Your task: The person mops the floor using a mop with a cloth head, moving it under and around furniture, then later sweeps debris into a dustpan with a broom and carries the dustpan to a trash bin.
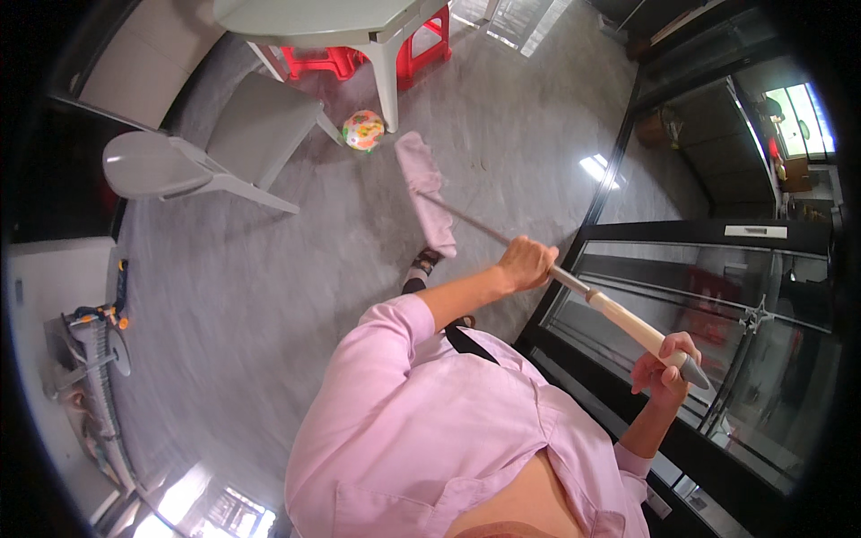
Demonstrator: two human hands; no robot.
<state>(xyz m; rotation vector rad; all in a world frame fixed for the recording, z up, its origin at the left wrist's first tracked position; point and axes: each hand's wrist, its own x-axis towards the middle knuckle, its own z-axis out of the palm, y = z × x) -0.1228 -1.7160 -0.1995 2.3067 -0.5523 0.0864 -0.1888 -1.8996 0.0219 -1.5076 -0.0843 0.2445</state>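
Observation:
My left hand is wrapped around the metal pole of a flat mop. Near the pole's upper end, my right hand holds the cream handle grip, just below its grey end cap. The pole slants down to a long pink cloth mop head, which lies on the grey floor. One end of the mop head is beside my foot in a dark sandal. The other end points toward a colourful patterned ball on the floor.
A grey plastic chair stands at the left, near a white table with red stools under it. Along the right runs a black-framed glass door. A toy-like item with orange wheels is at the far left.

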